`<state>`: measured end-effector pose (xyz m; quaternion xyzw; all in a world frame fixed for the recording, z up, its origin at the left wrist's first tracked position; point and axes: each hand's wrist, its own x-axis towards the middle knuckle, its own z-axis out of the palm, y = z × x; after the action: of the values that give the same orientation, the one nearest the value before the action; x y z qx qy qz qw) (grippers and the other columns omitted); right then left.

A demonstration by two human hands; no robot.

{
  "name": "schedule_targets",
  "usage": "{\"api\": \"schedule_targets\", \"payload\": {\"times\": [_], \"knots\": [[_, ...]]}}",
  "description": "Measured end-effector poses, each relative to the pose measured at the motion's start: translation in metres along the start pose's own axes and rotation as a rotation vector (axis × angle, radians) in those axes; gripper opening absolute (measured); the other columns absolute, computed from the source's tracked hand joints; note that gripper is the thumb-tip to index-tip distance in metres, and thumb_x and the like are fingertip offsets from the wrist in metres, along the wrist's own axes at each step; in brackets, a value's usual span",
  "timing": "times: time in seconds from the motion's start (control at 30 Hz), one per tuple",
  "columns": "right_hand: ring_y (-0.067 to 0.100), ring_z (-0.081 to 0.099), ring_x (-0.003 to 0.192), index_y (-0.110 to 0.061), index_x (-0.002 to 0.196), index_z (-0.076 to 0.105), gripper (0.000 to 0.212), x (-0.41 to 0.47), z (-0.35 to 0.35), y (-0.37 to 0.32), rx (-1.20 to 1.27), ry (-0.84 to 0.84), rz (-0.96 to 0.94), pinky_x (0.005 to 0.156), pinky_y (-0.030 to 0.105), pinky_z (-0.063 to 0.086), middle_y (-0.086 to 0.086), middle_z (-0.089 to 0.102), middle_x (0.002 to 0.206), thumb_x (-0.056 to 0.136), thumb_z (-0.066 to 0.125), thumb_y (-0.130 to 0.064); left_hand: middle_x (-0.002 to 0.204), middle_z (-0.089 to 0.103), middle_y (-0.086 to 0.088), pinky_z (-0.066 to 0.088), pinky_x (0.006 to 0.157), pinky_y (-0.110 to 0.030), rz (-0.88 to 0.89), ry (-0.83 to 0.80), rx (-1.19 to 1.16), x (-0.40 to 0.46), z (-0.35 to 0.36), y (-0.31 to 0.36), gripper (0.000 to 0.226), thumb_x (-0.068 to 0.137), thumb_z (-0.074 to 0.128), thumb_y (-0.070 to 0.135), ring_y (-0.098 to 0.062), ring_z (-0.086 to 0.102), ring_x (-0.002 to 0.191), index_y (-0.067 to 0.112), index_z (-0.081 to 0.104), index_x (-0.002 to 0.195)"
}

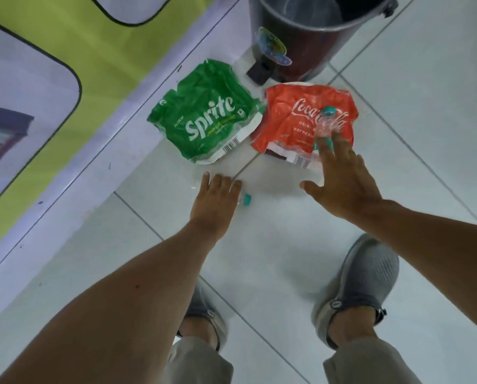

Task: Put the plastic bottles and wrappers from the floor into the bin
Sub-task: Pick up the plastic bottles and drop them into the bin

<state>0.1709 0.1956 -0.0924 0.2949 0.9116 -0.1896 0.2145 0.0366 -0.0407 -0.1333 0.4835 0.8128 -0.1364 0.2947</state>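
A green Sprite wrapper (207,113) lies crumpled on the white floor tiles beside a red Coca-Cola wrapper (295,117). A clear plastic bottle with a teal cap (327,121) rests on the red wrapper; my right hand (342,178) hovers over its lower end with fingers spread. A second clear bottle with a teal cap (245,200) lies on the floor, mostly hidden under my left hand (215,200), whose fingers are spread above it. The dark pedal bin (301,37) stands open just behind the wrappers.
A wall panel with green and white graphics (65,79) runs along the left. My two grey shoes (362,284) stand on the tiles below the hands. Tiled floor stretches to the right of the bin.
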Motion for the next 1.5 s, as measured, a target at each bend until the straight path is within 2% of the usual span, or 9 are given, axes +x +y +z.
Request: {"api": "schedule_targets", "payload": {"times": [0.13,0.33,0.47,0.57,0.77,0.9,1.13,1.37,1.5], "knots": [[0.038,0.012,0.152,-0.021,0.16,0.006,0.096,-0.005,-0.01,-0.013,0.125,-0.025,0.087,0.119,0.058,0.025,0.016,0.005,0.168,0.089,0.065,-0.048,0.139,0.056,-0.015,0.025,0.123,-0.057,0.062,0.108,-0.081,-0.008,-0.022,0.007,0.072,0.084,0.069,0.012,-0.037,0.05,0.132,0.012,0.041,0.151],[0.037,0.013,0.152,-0.026,0.159,0.004,0.091,0.016,-0.017,-0.029,0.329,0.037,0.326,0.115,0.06,0.031,0.013,0.008,0.168,0.092,0.064,-0.038,0.139,0.058,-0.013,0.03,0.122,-0.056,0.142,0.263,-0.127,0.013,-0.079,0.009,0.07,0.086,0.073,0.019,-0.036,0.051,0.132,0.011,0.044,0.149],[0.039,0.037,0.14,-0.025,0.156,0.01,0.092,0.045,-0.005,-0.038,0.386,0.165,0.471,0.104,0.062,0.044,0.014,0.032,0.155,0.088,0.069,-0.043,0.139,0.059,-0.015,0.031,0.121,-0.057,0.177,0.315,-0.089,0.045,-0.084,-0.003,0.07,0.082,0.072,0.012,-0.037,0.052,0.131,0.01,0.045,0.146],[0.04,0.045,0.132,-0.023,0.156,0.013,0.09,0.056,0.005,-0.039,0.376,0.213,0.528,0.102,0.06,0.045,0.017,0.042,0.146,0.089,0.072,-0.037,0.136,0.059,-0.017,0.029,0.122,-0.057,0.185,0.292,-0.06,0.057,-0.081,-0.011,0.065,0.083,0.07,0.011,-0.038,0.052,0.132,0.009,0.047,0.144],[0.034,0.05,0.13,-0.022,0.154,0.021,0.081,0.033,-0.008,-0.038,0.435,0.24,0.446,0.099,0.055,0.05,0.01,0.046,0.148,0.09,0.07,-0.037,0.139,0.059,-0.019,0.029,0.122,-0.057,0.176,0.248,-0.037,0.044,-0.096,-0.012,0.067,0.084,0.069,0.014,-0.039,0.05,0.136,0.008,0.046,0.146],[0.031,0.061,0.113,-0.021,0.142,0.041,0.063,-0.006,-0.055,-0.044,0.506,0.27,0.392,0.092,0.05,0.055,0.007,0.059,0.132,0.086,0.069,-0.023,0.141,0.057,-0.017,0.028,0.123,-0.055,0.129,0.223,-0.093,0.02,-0.143,-0.005,0.07,0.085,0.07,0.02,-0.037,0.049,0.137,0.011,0.043,0.149],[0.028,0.06,0.108,-0.022,0.143,0.041,0.066,-0.026,-0.176,-0.062,0.468,0.266,0.311,0.083,0.042,0.054,0.004,0.057,0.133,0.082,0.063,-0.009,0.141,0.058,-0.016,0.029,0.123,-0.053,0.075,0.273,-0.163,-0.017,-0.24,-0.003,0.071,0.084,0.07,0.021,-0.036,0.05,0.135,0.013,0.044,0.15],[0.032,0.06,0.098,-0.017,0.138,0.045,0.067,0.045,-0.237,-0.066,0.197,0.255,0.135,0.079,0.044,0.052,0.011,0.062,0.115,0.074,0.061,-0.007,0.137,0.062,-0.016,0.036,0.12,-0.054,0.039,0.327,-0.17,-0.018,-0.276,-0.017,0.072,0.079,0.074,0.017,-0.037,0.055,0.131,0.011,0.05,0.146],[0.032,0.055,0.114,-0.021,0.142,0.041,0.071,0.079,-0.243,-0.063,-0.048,0.146,0.019,0.094,0.053,0.043,0.008,0.058,0.129,0.076,0.061,-0.006,0.137,0.061,-0.017,0.037,0.119,-0.055,0.033,0.326,-0.164,-0.016,-0.265,-0.023,0.071,0.08,0.072,0.018,-0.038,0.054,0.132,0.011,0.049,0.147]]}}
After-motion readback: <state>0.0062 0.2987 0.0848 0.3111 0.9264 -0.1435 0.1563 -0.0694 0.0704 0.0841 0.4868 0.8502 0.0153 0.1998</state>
